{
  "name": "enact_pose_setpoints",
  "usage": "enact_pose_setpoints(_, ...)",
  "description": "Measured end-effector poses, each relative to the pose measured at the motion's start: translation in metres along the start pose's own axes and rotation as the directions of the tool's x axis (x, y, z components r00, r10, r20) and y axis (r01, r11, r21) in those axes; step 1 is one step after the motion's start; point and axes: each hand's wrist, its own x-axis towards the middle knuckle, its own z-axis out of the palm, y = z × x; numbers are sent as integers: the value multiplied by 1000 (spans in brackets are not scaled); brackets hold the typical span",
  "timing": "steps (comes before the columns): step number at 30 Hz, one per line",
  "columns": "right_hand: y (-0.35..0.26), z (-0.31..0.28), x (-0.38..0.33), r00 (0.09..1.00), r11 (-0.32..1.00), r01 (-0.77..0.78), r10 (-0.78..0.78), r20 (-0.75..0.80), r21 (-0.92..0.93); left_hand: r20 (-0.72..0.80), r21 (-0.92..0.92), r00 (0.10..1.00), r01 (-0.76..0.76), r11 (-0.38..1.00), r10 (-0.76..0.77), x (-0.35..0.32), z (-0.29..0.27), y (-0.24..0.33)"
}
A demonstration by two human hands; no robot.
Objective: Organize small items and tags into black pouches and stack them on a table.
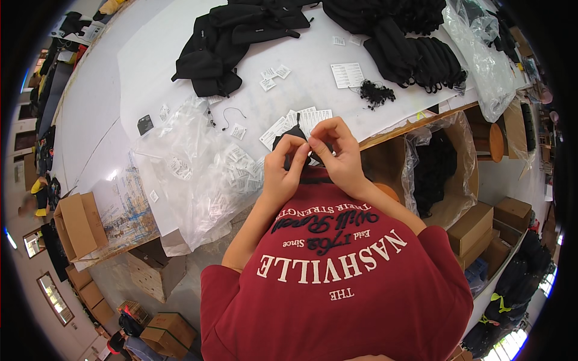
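My left hand and my right hand meet close to my chest, both pinching a small black fabric piece between the fingertips. The piece is mostly hidden by my fingers. Just beyond the hands, white paper tags lie fanned out on the white table. To the left of my left hand lies a heap of clear plastic bags with small white tags among them.
Black garments are piled at the table's far side, and rolled black items at the far right beside a clear bag. A bundle of black strings lies near a white sheet. A lined cardboard box holds black items; more boxes stand around.
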Motion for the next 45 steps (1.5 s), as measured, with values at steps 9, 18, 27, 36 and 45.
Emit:
enact_pose_setpoints(9,-20,1,8,952,964,-157,91,291,212,158,-405,981,170,898,-114,5,-15,-10)
enact_pose_setpoints(18,-52,0,30,937,880,-201,45,346,430,529,-42,824,264,964,-202,13,-40,-4)
enact_pose_setpoints(27,-52,-11,32,920,679,-354,130,369,643,333,23,923,194,981,-191,4,-72,-16)
enact_pose_setpoints(36,-51,-19,31,916,634,-384,172,361,671,389,233,876,206,950,-286,-14,-119,-7)
enact_pose_setpoints(45,-48,-20,27,913,614,-399,195,358,681,228,206,890,353,913,-395,-22,-118,-10)
